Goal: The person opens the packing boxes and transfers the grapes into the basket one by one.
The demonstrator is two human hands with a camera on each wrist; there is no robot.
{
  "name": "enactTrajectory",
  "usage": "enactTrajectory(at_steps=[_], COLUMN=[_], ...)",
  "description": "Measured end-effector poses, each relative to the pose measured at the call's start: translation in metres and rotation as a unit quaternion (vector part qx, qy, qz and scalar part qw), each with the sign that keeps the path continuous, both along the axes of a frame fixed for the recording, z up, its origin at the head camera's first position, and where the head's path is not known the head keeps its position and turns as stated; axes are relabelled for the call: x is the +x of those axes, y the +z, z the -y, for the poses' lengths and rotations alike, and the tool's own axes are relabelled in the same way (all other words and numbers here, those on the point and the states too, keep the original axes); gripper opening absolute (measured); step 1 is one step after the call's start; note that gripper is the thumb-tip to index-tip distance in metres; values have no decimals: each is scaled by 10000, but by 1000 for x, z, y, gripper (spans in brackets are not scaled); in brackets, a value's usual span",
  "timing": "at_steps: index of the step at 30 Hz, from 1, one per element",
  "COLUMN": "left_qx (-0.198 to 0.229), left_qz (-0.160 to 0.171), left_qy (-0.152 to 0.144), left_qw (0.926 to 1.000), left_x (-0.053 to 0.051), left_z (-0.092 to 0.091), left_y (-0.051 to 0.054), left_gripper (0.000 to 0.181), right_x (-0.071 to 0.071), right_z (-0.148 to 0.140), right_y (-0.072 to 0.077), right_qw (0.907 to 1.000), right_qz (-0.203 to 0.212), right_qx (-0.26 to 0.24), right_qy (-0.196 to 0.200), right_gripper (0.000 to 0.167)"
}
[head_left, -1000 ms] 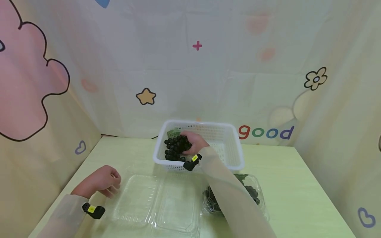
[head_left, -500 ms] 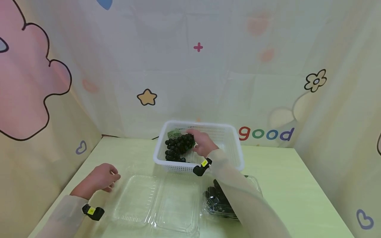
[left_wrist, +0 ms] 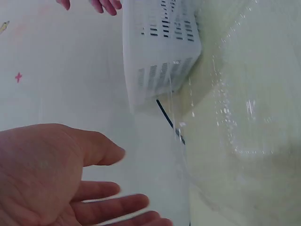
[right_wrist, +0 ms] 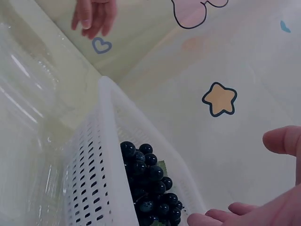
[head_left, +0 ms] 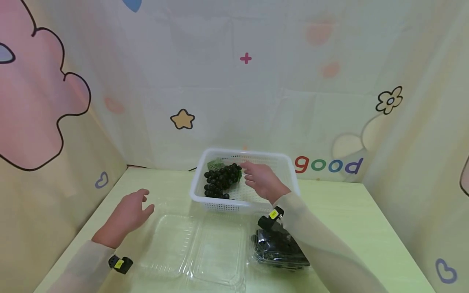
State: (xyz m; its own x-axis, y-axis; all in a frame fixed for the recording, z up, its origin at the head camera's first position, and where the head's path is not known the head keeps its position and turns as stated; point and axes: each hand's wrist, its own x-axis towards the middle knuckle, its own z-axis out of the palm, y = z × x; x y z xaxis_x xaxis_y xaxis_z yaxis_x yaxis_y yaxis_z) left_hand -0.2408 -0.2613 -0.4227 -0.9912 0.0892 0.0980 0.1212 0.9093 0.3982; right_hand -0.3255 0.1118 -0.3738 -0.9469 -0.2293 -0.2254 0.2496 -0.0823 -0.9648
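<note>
R hand (head_left: 264,180) has just come off the black grapes (head_left: 222,179): a sec ago its fingers were round the bunch, now they're stretched out w/ thumb well apart, holding nothing, tips just beside the fruit. So the bunch lies loose at the L end of the white basket (head_left: 221,206), w/ its green leaf (head_left: 215,164) at the back, and I'd judge that bit of handling done for the moment, both hands being free. L hand (head_left: 126,213) has changed too: loosely curled a sec ago, it's shifted a bit fwd, thumb and fingers spread, nothing in its grip, hanging near the unfolded clear box (head_left: 220,248) on the table (head_left: 348,228) (so see-through I nearly missed it, tbh). The R sleeve (head_left: 318,244) has swung outward and covers the right part of the closed box (head_left: 282,265); there's dark fruit (head_left: 265,240) inside, prob. more grapes, but glare and the black wrist camera (head_left: 264,222) make it hard to sort. Can't tell if the R fingertips brush the outermost grape; the right wrist view cuts that hand off at its edge, and the basket's near rim hides the lowest grapes. Left wrist view shows only the basket's end, no fruit, w/ the other hand's fingertips clipped up top.
</note>
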Motion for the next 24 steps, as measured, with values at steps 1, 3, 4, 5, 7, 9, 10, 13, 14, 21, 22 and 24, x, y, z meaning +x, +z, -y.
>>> enactTrajectory(at_steps=[1,3,4,5,7,9,10,13,14,21,22,24], left_qx=[32,103,146,217,385,572,691,1049,1147,1575,1646,1796], left_qz=[-139,-383,-492,-558,-623,-556,-484,-149,-56,407,464,577], left_qy=[-62,-219,-311,-415,-611,-817,-917,-1182,-1308,-2090,-2141,-2201], left_qw=[9999,9990,9982,9973,9954,9935,9922,9873,9847,9643,9617,9571], left_x=[2,5,6,8,11,14,17,25,29,47,47,49], left_z=[-5,-15,-21,-27,-41,-55,-63,-88,-95,-136,-140,-147], left_y=[1,4,5,6,7,6,5,1,-1,-15,-16,-19], left_gripper=[52,52,50,49,46,43,42,40,39,34,34,33], right_x=[3,9,13,17,26,35,40,57,63,101,105,112], right_z=[-2,-6,-9,-11,-16,-20,-22,-25,-26,-38,-40,-45], right_y=[1,1,2,2,1,-2,-3,-8,-10,-20,-22,-26], right_qw=[9999,9990,9981,9970,9944,9919,9908,9837,9803,9650,9647,9620], right_qz=[-79,-271,-401,-523,-729,-850,-901,-1070,-1126,-1264,-1291,-1404], right_qx=[70,250,324,388,503,663,737,1259,1473,2219,2199,2222], right_qy=[87,236,339,414,574,667,693,707,682,593,652,741], right_gripper=[54,56,56,55,56,58,58,56,53,41,41,42])
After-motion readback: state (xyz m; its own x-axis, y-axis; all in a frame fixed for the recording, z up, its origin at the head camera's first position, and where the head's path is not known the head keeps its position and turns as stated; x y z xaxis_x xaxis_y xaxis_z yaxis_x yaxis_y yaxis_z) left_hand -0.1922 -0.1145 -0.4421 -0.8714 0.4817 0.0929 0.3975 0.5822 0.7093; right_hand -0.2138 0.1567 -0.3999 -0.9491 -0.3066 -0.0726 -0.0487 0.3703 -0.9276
